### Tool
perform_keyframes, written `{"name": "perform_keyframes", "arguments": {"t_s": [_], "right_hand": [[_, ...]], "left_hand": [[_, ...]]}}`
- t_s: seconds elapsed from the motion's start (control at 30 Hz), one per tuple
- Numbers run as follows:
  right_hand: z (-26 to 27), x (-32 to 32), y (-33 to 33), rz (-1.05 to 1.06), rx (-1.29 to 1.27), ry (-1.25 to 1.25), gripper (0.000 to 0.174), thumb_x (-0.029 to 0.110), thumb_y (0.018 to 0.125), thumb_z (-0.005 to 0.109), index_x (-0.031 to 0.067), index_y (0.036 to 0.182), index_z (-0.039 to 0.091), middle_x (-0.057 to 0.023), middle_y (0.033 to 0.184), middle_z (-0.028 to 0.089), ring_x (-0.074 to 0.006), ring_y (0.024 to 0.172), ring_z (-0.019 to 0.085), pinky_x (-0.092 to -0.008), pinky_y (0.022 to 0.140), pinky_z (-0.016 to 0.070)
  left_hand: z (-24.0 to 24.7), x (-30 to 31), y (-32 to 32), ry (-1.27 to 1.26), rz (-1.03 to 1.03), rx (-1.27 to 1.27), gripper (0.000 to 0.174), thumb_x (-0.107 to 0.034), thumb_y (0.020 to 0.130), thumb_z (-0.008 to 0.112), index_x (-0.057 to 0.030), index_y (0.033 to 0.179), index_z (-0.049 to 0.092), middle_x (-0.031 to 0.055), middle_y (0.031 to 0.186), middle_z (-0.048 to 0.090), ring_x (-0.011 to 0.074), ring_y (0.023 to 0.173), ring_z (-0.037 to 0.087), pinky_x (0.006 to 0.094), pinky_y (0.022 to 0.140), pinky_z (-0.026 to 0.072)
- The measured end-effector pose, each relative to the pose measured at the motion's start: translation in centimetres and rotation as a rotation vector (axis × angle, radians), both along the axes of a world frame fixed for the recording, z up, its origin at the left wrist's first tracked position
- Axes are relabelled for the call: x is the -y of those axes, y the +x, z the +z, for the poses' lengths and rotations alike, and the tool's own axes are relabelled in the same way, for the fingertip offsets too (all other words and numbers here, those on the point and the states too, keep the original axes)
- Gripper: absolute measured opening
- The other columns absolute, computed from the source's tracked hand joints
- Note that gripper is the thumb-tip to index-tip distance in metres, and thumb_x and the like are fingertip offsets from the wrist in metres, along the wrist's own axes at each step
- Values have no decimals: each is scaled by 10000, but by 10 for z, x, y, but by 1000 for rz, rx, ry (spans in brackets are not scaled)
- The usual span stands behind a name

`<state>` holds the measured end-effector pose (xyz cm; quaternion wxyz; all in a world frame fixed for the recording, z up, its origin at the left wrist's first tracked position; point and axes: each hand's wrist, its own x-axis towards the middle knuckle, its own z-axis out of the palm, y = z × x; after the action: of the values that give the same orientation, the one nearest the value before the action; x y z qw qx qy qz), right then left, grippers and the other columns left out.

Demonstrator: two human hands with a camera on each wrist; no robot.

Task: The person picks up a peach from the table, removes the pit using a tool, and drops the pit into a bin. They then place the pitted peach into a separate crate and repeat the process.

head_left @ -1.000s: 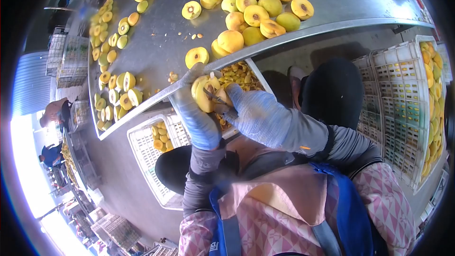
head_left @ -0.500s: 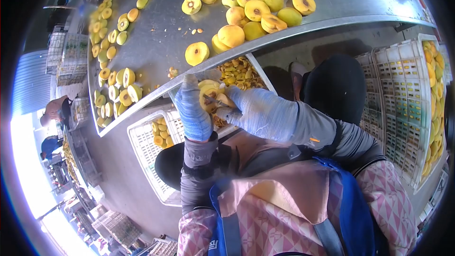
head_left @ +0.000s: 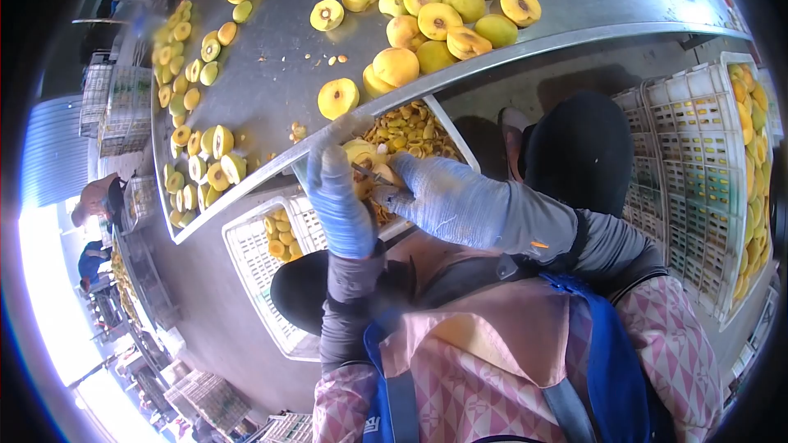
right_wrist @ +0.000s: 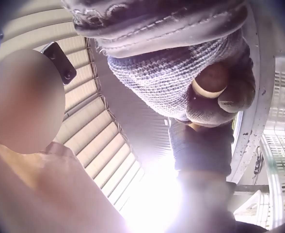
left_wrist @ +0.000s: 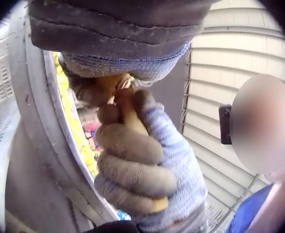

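My gloved left hand (head_left: 339, 207) holds a cut yellow peach (head_left: 359, 150) just beyond the table's edge, its fingers partly hiding the fruit. From the right, my gloved right hand (head_left: 455, 203) grips a pitting tool, whose dark narrow metal end (head_left: 364, 171) meets the cut face around the pit. The left wrist view shows the right fingers (left_wrist: 133, 174) wrapped round the tool's pale wooden handle (left_wrist: 133, 120). Its rounded butt (right_wrist: 213, 80) pokes out of the fist in the right wrist view. Under both hands is a container of peach scraps (head_left: 414, 130).
On the metal table (head_left: 263, 90) lie a pile of peach halves (head_left: 439, 20) and more along its left side. A white crate (head_left: 254, 279) with peaches stands below left, a fuller crate (head_left: 673, 189) at right. Other people (head_left: 97, 201) work at far left.
The left hand has turned with the peach, so more of the glove's back shows and less fruit. The right hand stays close against it with the tool.
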<state>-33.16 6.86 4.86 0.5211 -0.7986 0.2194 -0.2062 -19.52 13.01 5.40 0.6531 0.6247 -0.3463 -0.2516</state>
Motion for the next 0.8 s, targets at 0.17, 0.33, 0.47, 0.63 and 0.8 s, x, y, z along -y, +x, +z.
{"name": "perform_keyframes", "arguments": {"t_s": [0.17,0.33,0.47,0.63,0.8], "right_hand": [[1,6,-4,119,-120,-13,381,359,961,574,-13,1042,584,-237,766,648,-403,763,658,-475,675,522],[-17,10,1,228,106,72,361,346,967,566,-12,1011,584,-228,741,645,-386,697,661,-459,621,521],[18,2,-9,36,-290,-31,378,348,974,575,13,1148,600,-228,916,677,-386,856,672,-429,746,541],[-5,3,-8,82,-35,4,395,374,992,527,2,1113,585,-213,746,653,-380,698,667,-446,617,517],[-19,12,-5,216,74,321,372,356,1000,527,9,1066,643,-225,825,663,-387,801,659,-433,714,504]], "left_hand": [[5,-9,2,220,29,-100,356,-308,989,546,11,1064,686,64,905,686,147,832,633,286,754,511],[-7,-10,14,205,-43,190,309,-253,983,584,26,1047,699,60,884,691,120,780,629,267,702,516],[4,-10,9,348,58,210,286,-229,968,604,23,1066,698,56,901,698,104,779,622,264,684,508],[10,-10,9,327,-70,263,252,-212,928,635,11,996,729,69,831,696,135,751,608,274,702,497],[13,-10,9,291,-205,116,292,-255,934,634,9,1010,732,77,866,722,135,789,640,272,736,509]]}}
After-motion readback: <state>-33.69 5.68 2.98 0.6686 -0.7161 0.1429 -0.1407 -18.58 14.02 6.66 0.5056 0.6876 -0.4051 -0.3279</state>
